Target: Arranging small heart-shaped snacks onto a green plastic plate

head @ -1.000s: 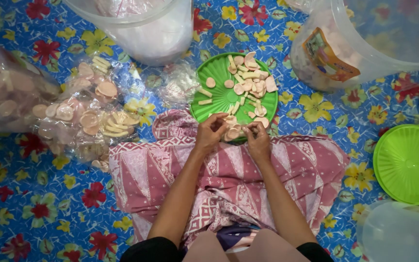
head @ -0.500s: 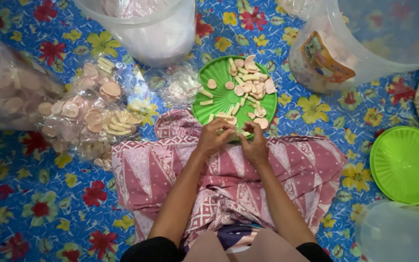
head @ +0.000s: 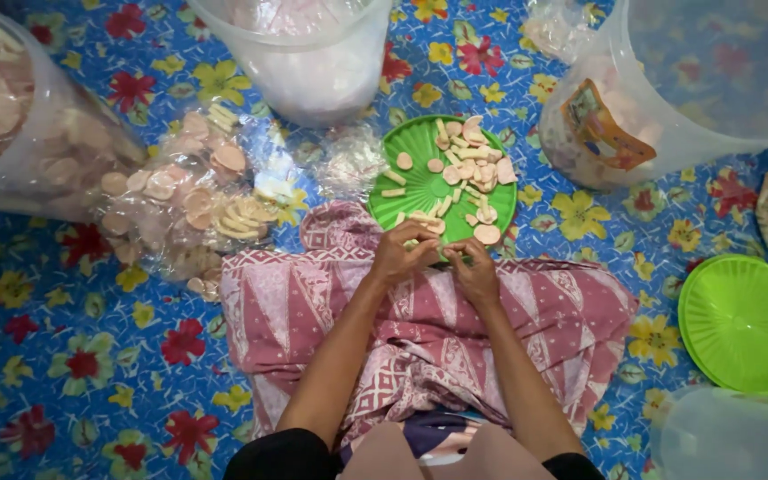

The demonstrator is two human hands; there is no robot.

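A dark green round plate (head: 418, 173) lies on the flowered floor mat, just beyond my knees, holding several pale round and stick-shaped raw crackers (head: 471, 164). My left hand (head: 404, 255) and my right hand (head: 471, 269) meet at the plate's near rim, fingertips pinched together on something small between them that I cannot make out. Both forearms reach forward over my pink patterned skirt (head: 420, 338).
Clear plastic bags of crackers (head: 193, 200) lie to the left, beside a large tipped clear container (head: 20, 120). A white bucket (head: 308, 53) stands ahead, a big clear tub (head: 695, 80) at right. A light green lid (head: 744, 324) and another clear container (head: 731, 440) sit lower right.
Both hands have drawn slightly back from the plate toward my lap and closed together. The crackers on the plate look unchanged.
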